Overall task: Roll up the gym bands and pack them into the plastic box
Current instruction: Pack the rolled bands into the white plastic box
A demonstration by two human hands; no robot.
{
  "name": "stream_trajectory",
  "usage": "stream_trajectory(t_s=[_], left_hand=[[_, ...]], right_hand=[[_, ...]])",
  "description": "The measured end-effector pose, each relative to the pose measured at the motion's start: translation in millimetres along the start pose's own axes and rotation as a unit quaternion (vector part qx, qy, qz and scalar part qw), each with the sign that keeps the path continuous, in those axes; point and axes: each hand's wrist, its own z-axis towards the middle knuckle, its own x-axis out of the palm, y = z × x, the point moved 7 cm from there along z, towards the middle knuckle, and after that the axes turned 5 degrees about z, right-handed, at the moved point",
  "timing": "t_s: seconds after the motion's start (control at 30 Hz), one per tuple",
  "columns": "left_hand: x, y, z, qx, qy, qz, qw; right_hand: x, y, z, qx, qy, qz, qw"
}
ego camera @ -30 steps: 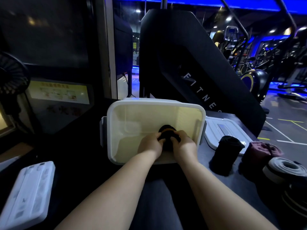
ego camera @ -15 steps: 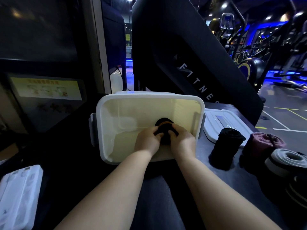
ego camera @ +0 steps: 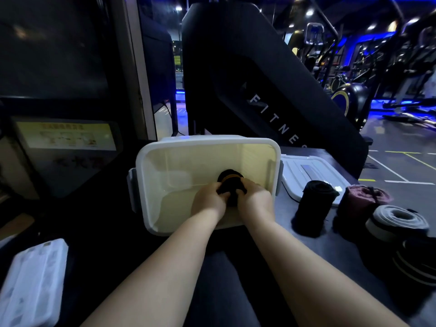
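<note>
Head view: left hand (ego camera: 208, 201) and right hand (ego camera: 256, 202) clasp a dark rolled band (ego camera: 230, 184) inside the box (ego camera: 212, 139), perhaps touching its floor; hold it tight until seated against the box's right wall.

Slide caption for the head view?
Left hand and right hand hold a rolled black band inside the plastic box.

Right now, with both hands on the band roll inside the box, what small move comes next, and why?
Probably lower the band roll onto the box floor by the right wall and let go. The left hand and right hand both grip it inside the box, so it is nearly placed; I cannot tell whether it touches the floor. Other rolls wait on the table.
</note>
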Motion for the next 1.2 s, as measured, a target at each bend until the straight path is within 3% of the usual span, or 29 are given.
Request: stream_trajectory(t_s=[0.2, 0.4, 0.73, 1.2], left_hand=[[-4.1, -3.9, -15.2, -0.048, 0.023, 0.006, 0.999], [4.3, -20.9, -51.7, -0.025, -0.002, -0.005, 1.000], [79.9, -92.1, -84.7, 0.076, 0.103, -0.054, 0.990], [117.0, -120.4, -70.2, 0.043, 0.144, -0.124, 0.981]], right_hand=[[-31.3, 13.6, -24.5, -0.051, 0.007, -0.108, 0.993], [-75.5, -18.2, -52.9, -0.079, -0.023, -0.131, 0.988], [-137.7, -88.0, -49.8, 0.027, -0.178, 0.007, 0.984], [-131.6, -112.7, -26.1, 0.075, -0.134, 0.108, 0.982]])
